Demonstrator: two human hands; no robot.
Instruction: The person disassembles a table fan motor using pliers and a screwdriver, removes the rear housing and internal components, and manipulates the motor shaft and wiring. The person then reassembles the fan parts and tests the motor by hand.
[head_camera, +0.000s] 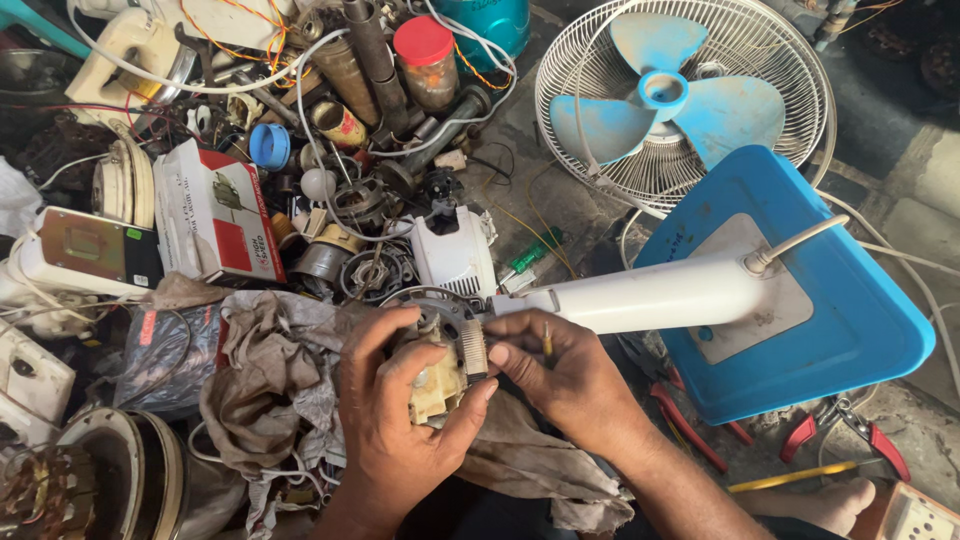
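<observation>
Amid clutter, both hands (480, 385) grip motor (445, 360).

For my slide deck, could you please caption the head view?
Both hands, left and right, hold a fan motor at the white stand.

A cluttered fan repair workshop on the floor: a blue fan blade (668, 95) in its cage, motor parts (362, 203), loose wires (300, 80), red pliers (690, 420) and oily rags (270, 370).

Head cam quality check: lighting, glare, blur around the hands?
Head view: soft even daylight, faint shadows; mild glare on the white fan neck; left hand, right hand and the motor they hold are sharp; slight wide-angle bending at the edges.
</observation>
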